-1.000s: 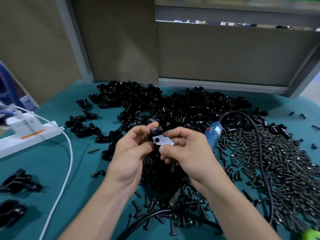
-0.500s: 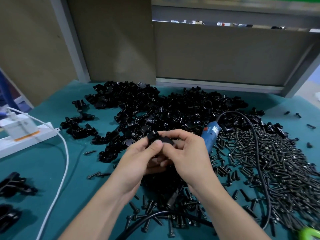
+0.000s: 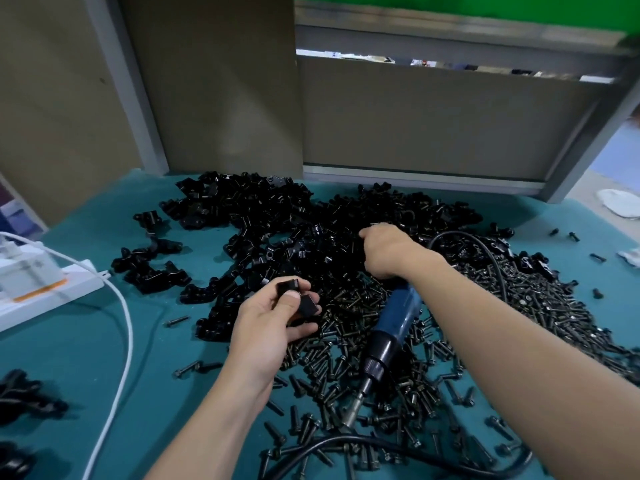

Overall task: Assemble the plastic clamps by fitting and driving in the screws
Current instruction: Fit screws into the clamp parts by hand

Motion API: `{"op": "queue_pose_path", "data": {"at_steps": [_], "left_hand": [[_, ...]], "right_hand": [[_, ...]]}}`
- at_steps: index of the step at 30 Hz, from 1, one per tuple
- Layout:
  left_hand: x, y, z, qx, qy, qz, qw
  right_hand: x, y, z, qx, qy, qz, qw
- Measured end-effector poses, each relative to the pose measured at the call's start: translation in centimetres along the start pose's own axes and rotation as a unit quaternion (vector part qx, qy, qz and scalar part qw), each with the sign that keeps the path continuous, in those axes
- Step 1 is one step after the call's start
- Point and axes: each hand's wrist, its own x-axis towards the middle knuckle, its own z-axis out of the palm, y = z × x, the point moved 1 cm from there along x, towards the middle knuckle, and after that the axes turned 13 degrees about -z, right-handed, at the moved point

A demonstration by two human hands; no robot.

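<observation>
Leaving the clamp (image 3: 294, 296), right hand (image 3: 388, 252) reaches the pile (image 3: 332, 216) (left hand (image 3: 266, 323) holding).

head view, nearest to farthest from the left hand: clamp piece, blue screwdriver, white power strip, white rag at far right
1. clamp piece, pinched in the left hand itself
2. blue screwdriver, just right of it
3. white power strip, at the left edge of the table
4. white rag, far right, past the table
</observation>
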Motion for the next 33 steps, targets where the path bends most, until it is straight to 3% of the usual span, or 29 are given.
{"op": "queue_pose_path", "data": {"at_steps": [5, 8, 11, 13, 18, 20, 23, 26, 31, 33], "left_hand": [[0.2, 0.0, -0.1, 0.005, -0.003, 0.009, 1.000], [0.3, -0.2, -0.2, 0.017, 0.006, 0.032, 0.999], [0.4, -0.2, -0.4, 0.033, 0.012, 0.058, 0.998], [0.3, -0.2, -0.4, 0.039, 0.011, 0.071, 0.997], [-0.1, -0.5, -0.4, 0.060, 0.010, 0.083, 0.995], [-0.2, -0.5, -0.4, 0.069, 0.002, 0.092, 0.993], [-0.4, -0.4, -0.3, 0.076, -0.007, 0.103, 0.992], [-0.6, -0.4, 0.0, 0.067, -0.034, 0.104, 0.992], [-1.2, -0.3, 0.3, 0.055, -0.086, 0.087, 0.991], [-1.4, -0.3, 0.5, 0.042, -0.111, 0.075, 0.990]], "right_hand": [[-0.5, 0.2, -0.7, 0.041, 0.051, 0.031, 0.997], [-3.0, 0.2, -1.1, 0.059, 0.155, 0.053, 0.985], [-6.4, -0.6, -0.7, 0.190, 0.285, 0.051, 0.938], [-8.2, -1.5, 0.2, 0.280, 0.328, 0.049, 0.901], [-9.7, -2.1, 1.5, 0.392, 0.330, 0.075, 0.856], [-10.5, -2.3, 1.3, 0.483, 0.334, 0.039, 0.808], [-11.7, -3.5, 1.3, 0.653, 0.272, -0.040, 0.705], [-12.2, -4.9, 1.6, 0.723, 0.196, -0.077, 0.658], [-12.7, -5.8, 1.8, 0.748, 0.157, -0.132, 0.632], [-12.5, -6.1, 2.0, 0.707, 0.188, -0.125, 0.670]]}}
